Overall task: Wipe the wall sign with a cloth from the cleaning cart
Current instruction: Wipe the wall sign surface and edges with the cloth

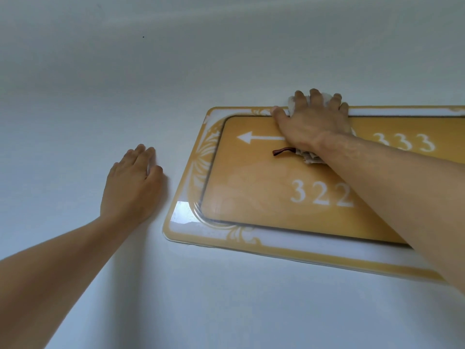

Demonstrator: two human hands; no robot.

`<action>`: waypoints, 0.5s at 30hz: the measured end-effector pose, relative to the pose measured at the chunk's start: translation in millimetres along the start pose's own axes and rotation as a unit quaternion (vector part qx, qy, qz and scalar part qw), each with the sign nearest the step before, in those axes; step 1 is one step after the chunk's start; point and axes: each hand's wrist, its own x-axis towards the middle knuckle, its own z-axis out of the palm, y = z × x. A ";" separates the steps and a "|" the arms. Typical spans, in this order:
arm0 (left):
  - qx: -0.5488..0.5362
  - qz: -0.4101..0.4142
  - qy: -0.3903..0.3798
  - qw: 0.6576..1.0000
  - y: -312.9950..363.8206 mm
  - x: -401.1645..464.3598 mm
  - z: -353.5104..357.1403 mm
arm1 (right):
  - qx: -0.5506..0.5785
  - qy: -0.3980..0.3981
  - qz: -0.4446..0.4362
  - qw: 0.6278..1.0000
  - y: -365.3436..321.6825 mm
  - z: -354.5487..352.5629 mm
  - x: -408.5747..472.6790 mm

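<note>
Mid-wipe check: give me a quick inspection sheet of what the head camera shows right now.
Surface: pale wall, one small dark speck near the top.
Job's things: yellow wall sign with a white arrow, 333 and 322; white cloth pressed on its upper part, a brown tag sticking out.
Clutter: nothing seen.
Hands: right hand flat on the cloth at the sign's top edge; left hand flat on the wall beside the sign, empty.
Cables: nothing seen.
Surroundings: only wall; cleaning cart not in view.
</note>
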 end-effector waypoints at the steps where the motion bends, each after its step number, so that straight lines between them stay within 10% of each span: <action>1: -0.002 -0.001 0.002 1.000 -0.1 -0.1 -0.2 | 0.000 -0.001 -0.005 1.000 -0.1 -0.5 -1.1; 15: -0.011 -0.001 0.036 0.999 5.0 -4.1 -0.9 | 0.025 -0.015 -0.039 0.999 -1.2 -1.0 -9.2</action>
